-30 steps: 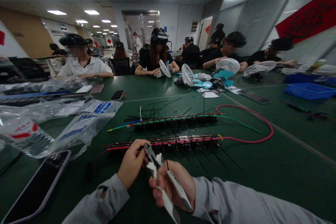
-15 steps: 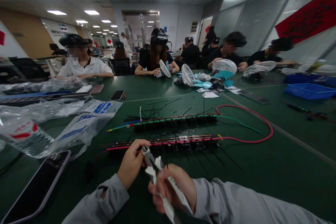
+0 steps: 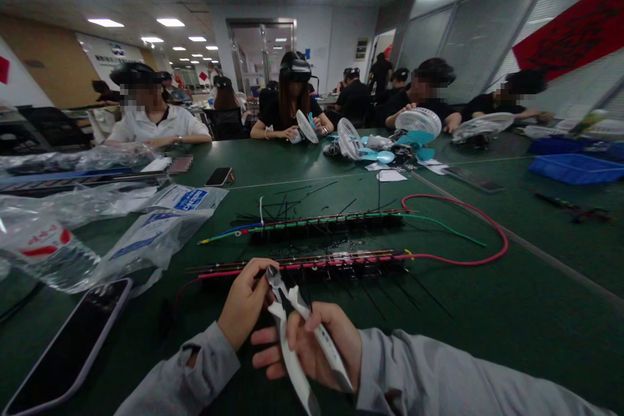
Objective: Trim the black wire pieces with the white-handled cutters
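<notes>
My right hand (image 3: 312, 354) holds diagonal cutting pliers (image 3: 291, 357) by their white handles, which stand spread apart, with some fingers stretched out. The metal jaws point up and away, right beside the fingertips of my left hand (image 3: 244, 305). That hand's fingers are pinched at the front edge of the nearer wire bundle (image 3: 351, 261); what lies between them is hidden. A thick red wire runs along this bundle, and black cable tie tails stick out of it. Parallel behind lies a second wire bundle (image 3: 331, 218) with green and blue wires.
On the left lie a phone (image 3: 68, 344), a water bottle (image 3: 53, 250) and plastic bags (image 3: 160, 227). A red cable (image 3: 504, 240) loops at right. Fan parts (image 3: 380, 146) and a blue tray (image 3: 575, 169) are farther back. Co-workers sit across the green table (image 3: 487, 338).
The plier handles have spread wider, and my right hand's fingers have loosened and stretched out to the left. My left hand stays at the nearer bundle.
</notes>
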The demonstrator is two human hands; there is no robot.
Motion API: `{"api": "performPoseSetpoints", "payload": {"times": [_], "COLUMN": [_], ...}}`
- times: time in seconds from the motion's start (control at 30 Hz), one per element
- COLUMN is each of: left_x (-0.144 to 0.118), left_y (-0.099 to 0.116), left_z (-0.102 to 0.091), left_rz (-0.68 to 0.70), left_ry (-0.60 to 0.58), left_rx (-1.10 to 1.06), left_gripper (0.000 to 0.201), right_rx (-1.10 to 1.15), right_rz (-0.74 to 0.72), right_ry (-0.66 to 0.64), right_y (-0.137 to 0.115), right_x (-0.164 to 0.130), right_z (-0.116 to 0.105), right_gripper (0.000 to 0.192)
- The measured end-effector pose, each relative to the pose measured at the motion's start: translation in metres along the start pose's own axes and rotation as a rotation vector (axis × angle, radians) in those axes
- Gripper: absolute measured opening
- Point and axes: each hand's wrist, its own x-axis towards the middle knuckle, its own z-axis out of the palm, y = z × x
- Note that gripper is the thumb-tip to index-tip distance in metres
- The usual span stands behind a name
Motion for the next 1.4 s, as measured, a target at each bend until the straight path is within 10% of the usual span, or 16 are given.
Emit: {"api": "performPoseSetpoints", "payload": {"times": [1.4], "left_x": [-0.0003], "left_y": [-0.0016], "left_z": [0.0005], "left_rz": [-0.027], "left_ry": [0.014], "left_rx": [-0.015], "left_gripper": [0.021], "right_rx": [-0.076], "right_rz": [-0.012], "right_ry": [0.149], "right_y": [0.0028], "right_x": [0.003], "right_z": [-0.0046], "right_gripper": [0.026]}}
